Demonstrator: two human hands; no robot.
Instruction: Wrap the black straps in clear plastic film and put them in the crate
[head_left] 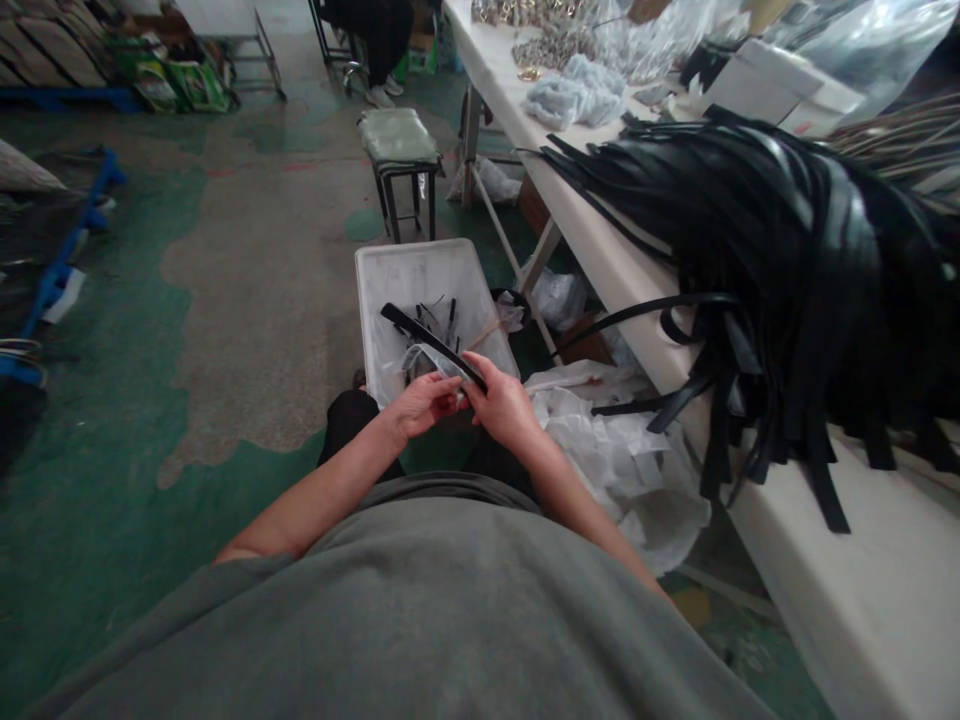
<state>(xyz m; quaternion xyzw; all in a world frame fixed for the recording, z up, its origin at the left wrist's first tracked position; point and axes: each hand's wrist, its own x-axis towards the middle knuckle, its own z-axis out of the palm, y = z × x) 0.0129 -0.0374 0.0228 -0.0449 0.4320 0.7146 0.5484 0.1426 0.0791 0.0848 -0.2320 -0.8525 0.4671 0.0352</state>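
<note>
My right hand is closed around the near end of a black strap, which points away and to the left over a white plastic bin. Close beside it, my left hand pinches a pale, translucent strip that curves below the strap. The fingertips of both hands nearly meet. Inside the bin lie several thin black pieces, partly hidden by the strap and my hands.
A white table runs along my right, with a large heap of black straps hanging over its edge. Crumpled plastic lies below it. A padded stool stands beyond the bin; a seated person's legs show farther back.
</note>
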